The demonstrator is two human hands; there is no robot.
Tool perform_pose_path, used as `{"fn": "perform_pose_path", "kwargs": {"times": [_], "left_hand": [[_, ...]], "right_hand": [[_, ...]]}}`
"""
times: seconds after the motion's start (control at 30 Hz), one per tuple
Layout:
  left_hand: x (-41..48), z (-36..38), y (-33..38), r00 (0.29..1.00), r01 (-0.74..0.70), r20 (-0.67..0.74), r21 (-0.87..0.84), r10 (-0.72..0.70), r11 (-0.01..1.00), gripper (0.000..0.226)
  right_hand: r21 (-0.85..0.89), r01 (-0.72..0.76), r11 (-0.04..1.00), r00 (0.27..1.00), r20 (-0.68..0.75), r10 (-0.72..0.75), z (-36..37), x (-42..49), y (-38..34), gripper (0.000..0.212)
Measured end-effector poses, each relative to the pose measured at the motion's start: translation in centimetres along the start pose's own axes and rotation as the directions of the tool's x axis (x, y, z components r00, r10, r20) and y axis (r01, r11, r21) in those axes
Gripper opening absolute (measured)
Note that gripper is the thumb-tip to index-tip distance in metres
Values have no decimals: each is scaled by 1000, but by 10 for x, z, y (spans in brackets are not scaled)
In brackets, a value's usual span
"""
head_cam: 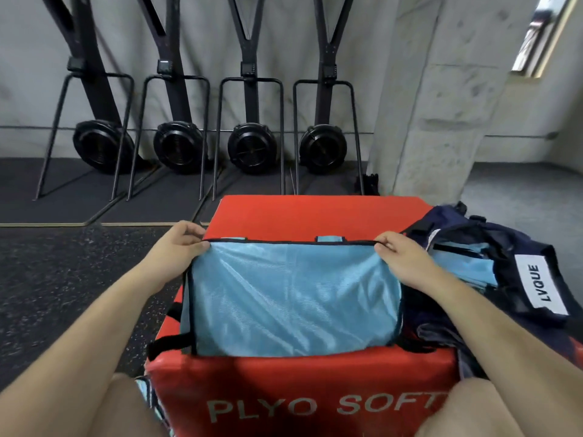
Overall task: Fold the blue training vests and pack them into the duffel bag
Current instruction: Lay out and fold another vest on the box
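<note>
Left hand (184, 239): left of centre, your fingers curled, pinching the blue vest (293, 294) at its far left corner
Right hand (399, 250): right of centre, pinching the far right corner
Forearms: bare, reaching in from both lower corners

A red plyo box (315, 216) carries a folded blue vest (293, 298) at centre, a navy duffel bag (520, 263) overlapping its three o'clock edge.

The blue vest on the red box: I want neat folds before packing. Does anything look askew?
Mostly tidy: left hand and right hand pinch the top edge of the vest, but black straps stick out at its lower left, and two blue tabs poke above.
</note>
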State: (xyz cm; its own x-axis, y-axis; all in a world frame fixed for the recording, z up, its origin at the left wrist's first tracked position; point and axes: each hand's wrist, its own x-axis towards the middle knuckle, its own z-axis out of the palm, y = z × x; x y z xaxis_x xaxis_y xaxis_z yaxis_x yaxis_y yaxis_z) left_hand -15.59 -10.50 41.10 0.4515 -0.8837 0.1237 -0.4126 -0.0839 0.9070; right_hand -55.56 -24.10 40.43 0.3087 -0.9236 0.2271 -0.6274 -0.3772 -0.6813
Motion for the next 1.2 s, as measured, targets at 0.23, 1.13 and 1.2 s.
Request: {"fn": "perform_pose_path", "kwargs": {"times": [0.23,1.13,1.2], "left_hand": [[96,44,-49,990,65,-132,164,-44,984,19],[191,91,-144,999,-31,9,590,31,807,13],[201,90,-146,999,-42,23,613,35,789,12]], "right_hand": [[-72,-91,993,996,-7,91,58,90,29,13],[-282,-222,933,975,-48,217,140,175,90,13],[-326,-214,921,976,-30,216,140,183,91,14]]}}
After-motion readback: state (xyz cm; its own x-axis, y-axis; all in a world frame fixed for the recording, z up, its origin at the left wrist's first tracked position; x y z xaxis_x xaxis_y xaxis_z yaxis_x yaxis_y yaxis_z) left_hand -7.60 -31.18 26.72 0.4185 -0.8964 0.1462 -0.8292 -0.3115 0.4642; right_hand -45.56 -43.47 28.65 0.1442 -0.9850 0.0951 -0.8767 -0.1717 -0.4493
